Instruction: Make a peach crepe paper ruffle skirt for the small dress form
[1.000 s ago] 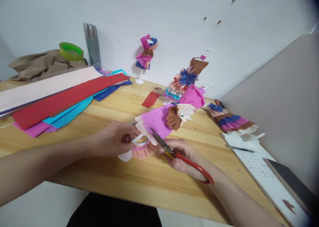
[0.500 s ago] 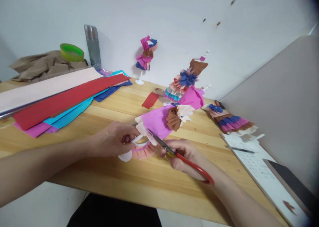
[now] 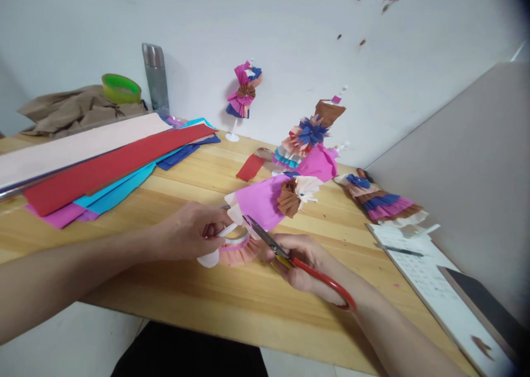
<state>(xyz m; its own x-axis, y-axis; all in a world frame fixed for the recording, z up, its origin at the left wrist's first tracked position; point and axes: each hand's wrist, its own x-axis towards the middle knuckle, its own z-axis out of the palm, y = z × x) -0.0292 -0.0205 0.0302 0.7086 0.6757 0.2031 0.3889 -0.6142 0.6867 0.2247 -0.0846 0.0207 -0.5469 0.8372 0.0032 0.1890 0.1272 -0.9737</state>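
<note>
A small dress form [image 3: 260, 200] in pink-purple crepe paper lies tilted before me, with a brown and cream paper flower [image 3: 293, 196] on it. My left hand [image 3: 199, 231] is closed on its white stand [image 3: 226, 231], the round base [image 3: 208, 259] showing below the fingers. My right hand [image 3: 304, 258] grips red-handled scissors [image 3: 327, 280], whose blades lie at the pale paper hem. I cannot tell whether they are cutting. Under the hem, between the hands, are a ring-shaped roll [image 3: 236, 237] and a pleated peach paper strip [image 3: 242, 254].
Folded crepe paper [image 3: 120, 159] fills the left side, with a bottle [image 3: 155, 76] and a green tape roll [image 3: 121, 88] behind. More paper-dressed forms stand at the back [image 3: 245, 93] and lie at right [image 3: 383, 200]. A written sheet [image 3: 422, 272] with a pen [image 3: 401, 250] lies on the right.
Both hands stay nearly in place at the pale hem. The scissors and right fingers have shifted only very slightly.
</note>
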